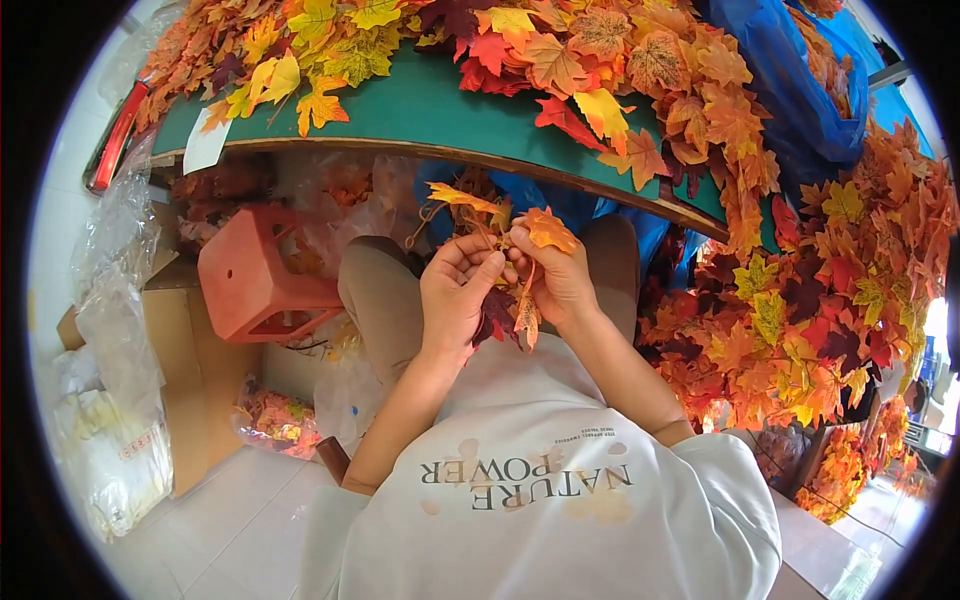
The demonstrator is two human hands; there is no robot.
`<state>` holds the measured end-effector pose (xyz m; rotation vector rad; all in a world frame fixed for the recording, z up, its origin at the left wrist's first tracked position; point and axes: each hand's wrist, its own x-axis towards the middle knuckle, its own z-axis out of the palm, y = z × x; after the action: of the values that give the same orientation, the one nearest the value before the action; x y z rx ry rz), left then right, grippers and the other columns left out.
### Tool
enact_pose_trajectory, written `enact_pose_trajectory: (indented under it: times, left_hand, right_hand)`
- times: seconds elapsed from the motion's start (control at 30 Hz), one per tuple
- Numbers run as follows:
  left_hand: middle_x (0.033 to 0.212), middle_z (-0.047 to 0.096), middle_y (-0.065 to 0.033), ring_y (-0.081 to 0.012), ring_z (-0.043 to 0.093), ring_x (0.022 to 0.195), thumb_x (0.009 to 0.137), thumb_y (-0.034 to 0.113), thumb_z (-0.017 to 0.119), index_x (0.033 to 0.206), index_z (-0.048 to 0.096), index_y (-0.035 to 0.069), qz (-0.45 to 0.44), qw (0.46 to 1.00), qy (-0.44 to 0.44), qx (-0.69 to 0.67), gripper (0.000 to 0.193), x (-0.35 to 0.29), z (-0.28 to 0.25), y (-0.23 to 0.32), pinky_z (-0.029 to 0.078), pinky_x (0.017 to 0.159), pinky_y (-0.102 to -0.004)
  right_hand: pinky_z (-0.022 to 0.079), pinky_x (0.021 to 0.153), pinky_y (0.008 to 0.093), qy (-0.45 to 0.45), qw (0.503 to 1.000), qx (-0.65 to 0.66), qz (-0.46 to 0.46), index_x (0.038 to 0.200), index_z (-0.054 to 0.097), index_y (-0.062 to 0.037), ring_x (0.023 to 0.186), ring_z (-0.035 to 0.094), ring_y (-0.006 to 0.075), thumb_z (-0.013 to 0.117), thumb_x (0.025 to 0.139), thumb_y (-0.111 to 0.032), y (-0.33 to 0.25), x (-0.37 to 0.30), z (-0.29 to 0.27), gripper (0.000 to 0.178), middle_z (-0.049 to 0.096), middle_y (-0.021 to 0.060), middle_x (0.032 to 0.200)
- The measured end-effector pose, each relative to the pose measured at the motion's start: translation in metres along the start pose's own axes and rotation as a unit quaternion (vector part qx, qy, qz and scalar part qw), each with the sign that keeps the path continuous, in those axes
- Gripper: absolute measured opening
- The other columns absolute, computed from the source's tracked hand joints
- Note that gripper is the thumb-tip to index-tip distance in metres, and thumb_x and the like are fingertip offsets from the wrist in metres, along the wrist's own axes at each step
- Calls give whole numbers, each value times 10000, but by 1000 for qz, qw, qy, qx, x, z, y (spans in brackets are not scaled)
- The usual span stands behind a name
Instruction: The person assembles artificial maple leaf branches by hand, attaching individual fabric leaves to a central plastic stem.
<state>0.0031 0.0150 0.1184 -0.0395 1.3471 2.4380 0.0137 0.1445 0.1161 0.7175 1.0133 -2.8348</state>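
Left hand [457,285] and right hand [558,285] pinch leaf sprig [527,312] between them; yellow leaf [464,199] above left hand, orange leaf [549,231] at right thumb, dark-red leaf [494,318] hanging below

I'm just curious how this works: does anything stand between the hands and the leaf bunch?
Nothing visible does: the left hand and right hand both pinch the leaf bunch directly, close to the edge of the green table.
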Motion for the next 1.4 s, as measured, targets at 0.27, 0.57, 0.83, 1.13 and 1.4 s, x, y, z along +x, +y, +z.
enact_pose_trajectory:
  times: [0.27,0.57,0.83,1.13,1.4]
  left_hand:
    - [912,595,-86,-136,594,741,836,21,622,1026,546,-53,-8,1000,1,14,217,2,-4,-5,488,695,-229]
    - [922,597,-88,-140,597,749,835,21,623,1026,547,-52,-9,1000,-1,6,218,4,-2,-2,489,704,-235]
    - [874,606,-104,-134,601,721,836,-12,605,1030,535,-50,-10,1000,-3,1,210,4,-2,-4,489,684,-227]
    - [839,601,-82,-141,596,697,808,-58,594,1078,536,-58,13,999,11,29,276,5,-9,-16,495,676,-243]
    - [818,592,-69,-128,588,687,809,-56,594,1070,541,-52,-2,999,7,45,267,8,-13,-14,483,654,-223]
  right_hand:
    - [476,501,238,-9,1000,-22,-7,1009,535,-30,640,571,94,679,795,-57,3,0,-1,259,575,24,794]
    - [468,498,239,-14,1000,-12,-3,990,546,-28,614,547,91,674,798,-53,3,4,-1,232,563,19,775]
    - [459,518,234,-37,997,-60,-43,1000,549,-28,656,555,102,670,793,-30,3,1,-6,240,575,29,813]
    - [491,644,275,-17,984,-149,-94,1024,563,-10,808,583,129,669,765,38,11,0,-15,284,596,45,931]
    - [491,593,270,-27,991,-94,-88,959,577,18,676,572,131,672,778,11,16,-1,-11,204,611,63,878]
